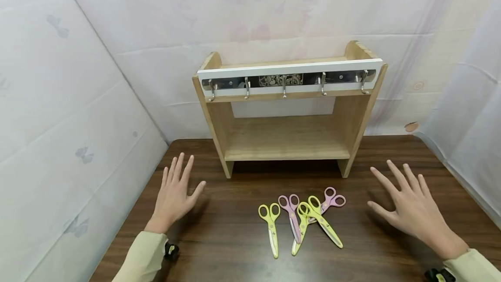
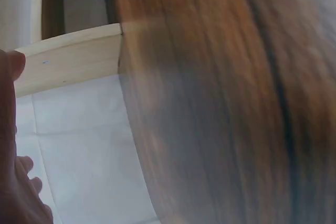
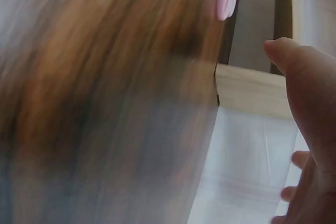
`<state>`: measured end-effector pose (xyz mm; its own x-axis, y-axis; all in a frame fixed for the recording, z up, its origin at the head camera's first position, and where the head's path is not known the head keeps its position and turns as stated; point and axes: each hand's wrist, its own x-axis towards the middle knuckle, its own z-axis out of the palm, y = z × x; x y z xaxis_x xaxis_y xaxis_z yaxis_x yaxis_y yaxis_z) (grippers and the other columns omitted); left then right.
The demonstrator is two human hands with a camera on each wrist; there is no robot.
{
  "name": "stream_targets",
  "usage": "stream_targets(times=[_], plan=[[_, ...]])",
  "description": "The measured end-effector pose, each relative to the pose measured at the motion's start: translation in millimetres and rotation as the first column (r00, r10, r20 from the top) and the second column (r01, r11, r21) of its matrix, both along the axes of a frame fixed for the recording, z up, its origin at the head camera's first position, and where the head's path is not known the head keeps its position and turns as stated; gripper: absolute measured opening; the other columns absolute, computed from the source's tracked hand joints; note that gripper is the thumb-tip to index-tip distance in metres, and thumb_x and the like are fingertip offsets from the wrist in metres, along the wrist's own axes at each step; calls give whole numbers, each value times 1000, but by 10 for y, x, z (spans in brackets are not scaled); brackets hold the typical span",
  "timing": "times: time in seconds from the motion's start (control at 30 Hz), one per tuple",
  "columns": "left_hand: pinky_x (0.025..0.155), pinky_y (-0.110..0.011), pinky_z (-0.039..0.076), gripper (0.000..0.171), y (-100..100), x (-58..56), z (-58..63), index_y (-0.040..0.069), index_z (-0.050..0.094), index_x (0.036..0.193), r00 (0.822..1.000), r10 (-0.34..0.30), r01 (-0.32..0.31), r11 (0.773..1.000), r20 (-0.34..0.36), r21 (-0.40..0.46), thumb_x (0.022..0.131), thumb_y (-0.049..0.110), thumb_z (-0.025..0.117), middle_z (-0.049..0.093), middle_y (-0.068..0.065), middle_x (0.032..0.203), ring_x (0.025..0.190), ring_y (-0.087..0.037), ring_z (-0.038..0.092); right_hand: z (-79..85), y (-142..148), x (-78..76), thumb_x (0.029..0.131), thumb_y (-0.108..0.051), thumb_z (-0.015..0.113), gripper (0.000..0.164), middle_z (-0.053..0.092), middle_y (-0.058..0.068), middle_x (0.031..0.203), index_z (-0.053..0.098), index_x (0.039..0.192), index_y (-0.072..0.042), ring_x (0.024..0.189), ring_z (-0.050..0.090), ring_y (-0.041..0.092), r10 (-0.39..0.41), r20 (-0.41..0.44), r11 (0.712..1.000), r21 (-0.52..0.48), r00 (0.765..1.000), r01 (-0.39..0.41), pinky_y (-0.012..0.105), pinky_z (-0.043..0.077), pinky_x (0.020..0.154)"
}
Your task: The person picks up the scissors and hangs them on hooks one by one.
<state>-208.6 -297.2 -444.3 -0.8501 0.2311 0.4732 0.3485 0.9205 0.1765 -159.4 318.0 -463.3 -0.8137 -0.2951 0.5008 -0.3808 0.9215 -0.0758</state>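
Note:
Several child-sized scissors lie on the dark wooden table, in front of a small shelf unit. A yellow pair (image 1: 272, 232) is apart on the left. Beside it, a pink pair (image 1: 293, 219) sits close to two yellow pairs that overlap, the upper yellow pair (image 1: 328, 227) slanting down to the right. Partly beneath it is another pink pair (image 1: 328, 203). My left hand (image 1: 174, 199) is left of the scissors, fingers spread and holding nothing. On the other side, my right hand (image 1: 419, 210) has its fingers spread too, also holding nothing.
The light wood shelf unit (image 1: 287, 138) stands at the back of the table (image 1: 219, 234). Across its upper front runs a white board (image 1: 332, 65) with several metal hooks (image 1: 284, 86). Patterned white cloth (image 1: 117, 164) hangs behind and at both sides.

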Motion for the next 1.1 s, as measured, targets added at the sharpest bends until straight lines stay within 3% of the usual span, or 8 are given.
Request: stream_targets(times=[0.13, 0.3, 0.47, 0.57, 0.73, 0.87, 1.1], plan=[[118, -70, 19, 83, 47, -28, 42, 19, 12, 167, 999, -20, 17, 995, 27, 97, 103, 40, 61, 10, -19, 170, 153, -47, 15, 55, -101, -38, 82, -50, 83, 97, 34, 25, 160, 34, 162, -26, 137, 32, 63, 60, 31, 998, -36, 998, -59, 76, 18, 114], [114, -68, 31, 83, 172, -151, 88, 19, 5, 167, 996, -70, 53, 967, 58, 247, 106, 34, 59, 10, -17, 170, 152, -44, 22, 133, -305, -81, 82, -43, 86, 96, 42, 29, 152, 35, 161, -22, 125, 45, 63, 143, 62, 988, -73, 988, -138, 76, 39, 97], [120, -60, 27, 82, 334, -302, 128, 13, 6, 166, 988, -139, 112, 944, 65, 311, 107, 33, 58, 15, -18, 170, 154, -37, 20, 158, -569, -36, 85, -40, 85, 89, 47, 27, 148, 39, 160, -24, 117, 53, 56, 183, 108, 979, -105, 977, -172, 73, 49, 80], [120, -57, 29, 82, 417, -355, 141, 14, 5, 166, 984, -165, 130, 929, 72, 346, 107, 32, 58, 16, -16, 170, 152, -37, 27, 147, -730, 8, 86, -41, 84, 86, 51, 23, 144, 41, 159, -25, 114, 57, 48, 208, 143, 974, -122, 968, -191, 66, 53, 76], [114, -57, 40, 80, 555, -420, 169, 10, 8, 166, 976, -206, 163, 902, 67, 400, 107, 30, 59, 20, -18, 168, 141, -44, 44, 127, -940, 119, 86, -45, 83, 82, 59, 8, 127, 44, 156, -30, 104, 60, 28, 224, 216, 971, -131, 950, -200, 45, 55, 63], [108, -54, 47, 78, 646, -481, 200, 4, 13, 165, 974, -225, 189, 887, 37, 421, 107, 26, 60, 33, -23, 162, 134, -42, 53, 105, -1062, 214, 88, -48, 81, 79, 58, -1, 114, 44, 156, -33, 87, 54, 10, 220, 299, 973, -130, 929, -189, 27, 43, 53], [103, -53, 52, 72, 745, -573, 211, 2, 18, 163, 975, -214, 167, 876, 55, 453, 108, 25, 58, 51, -25, 149, 129, -36, 59, 51, -1182, 302, 88, -53, 79, 80, 54, -5, 108, 42, 157, -32, 79, 52, 5, 218, 390, 975, -131, 895, -181, 29, 43, 53]])
